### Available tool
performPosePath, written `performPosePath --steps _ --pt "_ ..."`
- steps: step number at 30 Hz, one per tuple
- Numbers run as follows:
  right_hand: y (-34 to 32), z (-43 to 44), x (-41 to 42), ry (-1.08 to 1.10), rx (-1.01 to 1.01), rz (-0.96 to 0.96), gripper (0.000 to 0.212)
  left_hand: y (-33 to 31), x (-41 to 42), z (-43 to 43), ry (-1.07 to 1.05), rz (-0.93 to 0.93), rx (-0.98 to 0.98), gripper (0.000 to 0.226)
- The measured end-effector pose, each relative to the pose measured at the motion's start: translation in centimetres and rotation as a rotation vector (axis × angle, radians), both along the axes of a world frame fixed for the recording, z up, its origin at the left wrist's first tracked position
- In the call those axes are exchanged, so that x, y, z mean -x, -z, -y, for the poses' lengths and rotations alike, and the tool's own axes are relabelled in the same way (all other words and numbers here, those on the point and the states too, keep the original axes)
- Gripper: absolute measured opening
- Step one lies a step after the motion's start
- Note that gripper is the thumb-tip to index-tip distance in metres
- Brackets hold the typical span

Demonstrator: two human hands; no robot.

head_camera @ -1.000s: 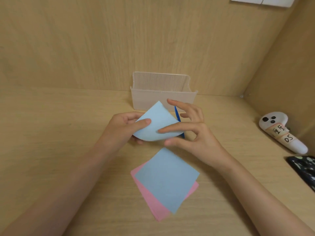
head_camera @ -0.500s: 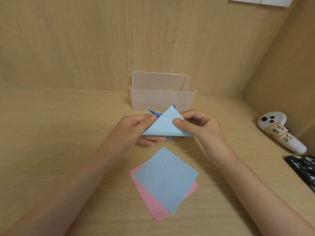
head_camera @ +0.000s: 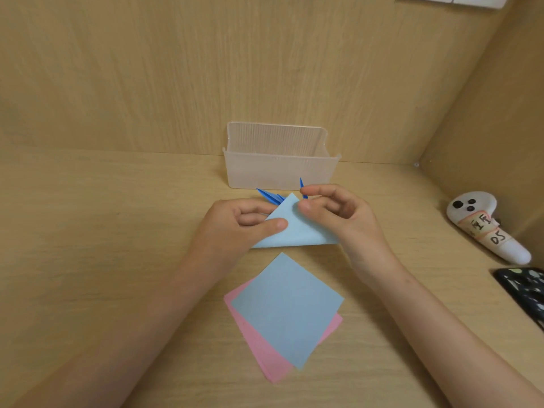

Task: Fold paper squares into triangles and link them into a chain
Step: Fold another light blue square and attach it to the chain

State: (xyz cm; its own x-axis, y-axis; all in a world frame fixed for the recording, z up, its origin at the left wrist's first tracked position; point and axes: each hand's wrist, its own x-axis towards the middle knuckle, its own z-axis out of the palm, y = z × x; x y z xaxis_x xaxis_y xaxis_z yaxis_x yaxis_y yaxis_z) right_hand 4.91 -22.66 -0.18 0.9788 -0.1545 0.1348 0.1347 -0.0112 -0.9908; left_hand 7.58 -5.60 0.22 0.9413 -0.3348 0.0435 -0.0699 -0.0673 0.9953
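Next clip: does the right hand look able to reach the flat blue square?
Probably yes, but not freely: the right hand pinches the folded triangle together with the left hand. The blue square lies uncovered close by, nothing between them.

one head-worn view looks forward and down, close over the desk (head_camera: 117,231).

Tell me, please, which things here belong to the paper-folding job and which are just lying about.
Job: triangle, held by left hand and right hand; blue square; pink square; dark blue pieces.
Lying about: box; controller; dark object.
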Motion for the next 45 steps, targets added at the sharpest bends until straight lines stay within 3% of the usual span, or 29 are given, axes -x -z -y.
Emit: performPosePath --steps 5,30,45 --pt "0.01 -0.01 0.1 0.053 0.036 -0.025 0.005 -0.17 0.31 0.21 0.024 0.004 -0.016 0.017" --pt "-0.12 -0.34 0.3 0.065 0.066 0.054 0.01 -0.18 0.32 0.17 0.02 0.02 0.01 0.015" --pt "0.26 -0.58 0.34 0.036 0.102 0.094 0.007 0.49 0.12 0.44 -0.109 0.064 0.03 0.011"
